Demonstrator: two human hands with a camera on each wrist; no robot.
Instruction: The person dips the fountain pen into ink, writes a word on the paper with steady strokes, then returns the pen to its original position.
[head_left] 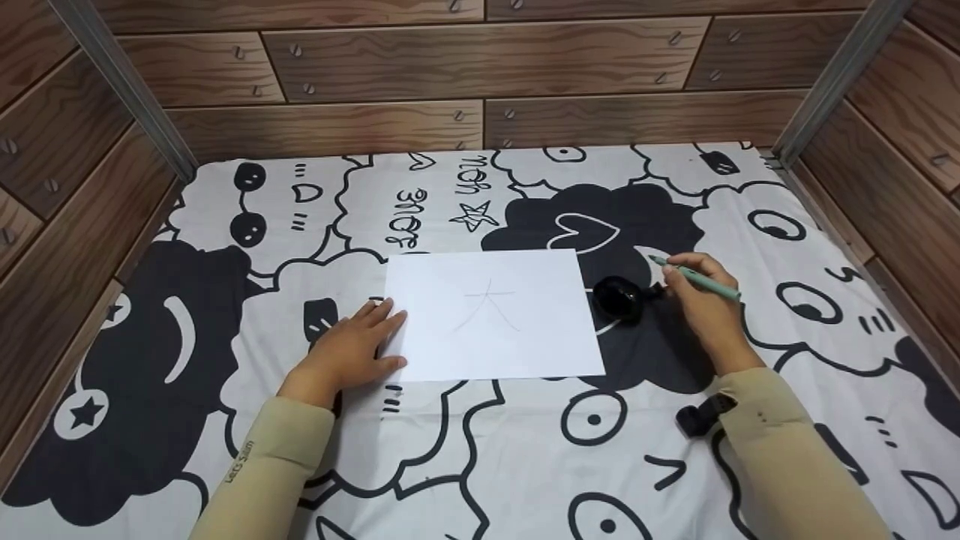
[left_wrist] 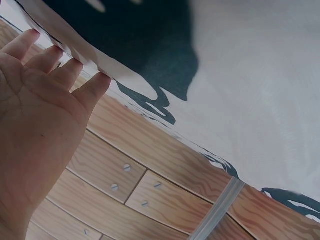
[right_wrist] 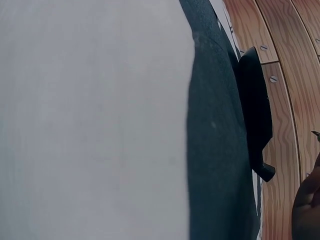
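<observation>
A white sheet of paper (head_left: 427,352) lies flat on the patterned cloth, bearing thin pen strokes (head_left: 489,296) that form the character 大. My left hand (head_left: 352,349) rests at the sheet's left edge, fingertips on the paper and fingers spread; the left wrist view shows that same hand (left_wrist: 45,105) with its fingers extended. To the right of the paper, my right hand (head_left: 709,315) pinches a green pen (head_left: 709,283), its tip pointing left and away from the sheet. Only a dark sliver of the right hand (right_wrist: 307,205) appears in the right wrist view.
A glossy black rounded object (head_left: 619,298) with a short stub sits between the paper and my right hand; its kind is unclear. Black-and-white cartoon cloth (head_left: 420,442) covers the surface. Wood-patterned walls (head_left: 480,64) and grey metal posts (head_left: 832,79) enclose the back and sides.
</observation>
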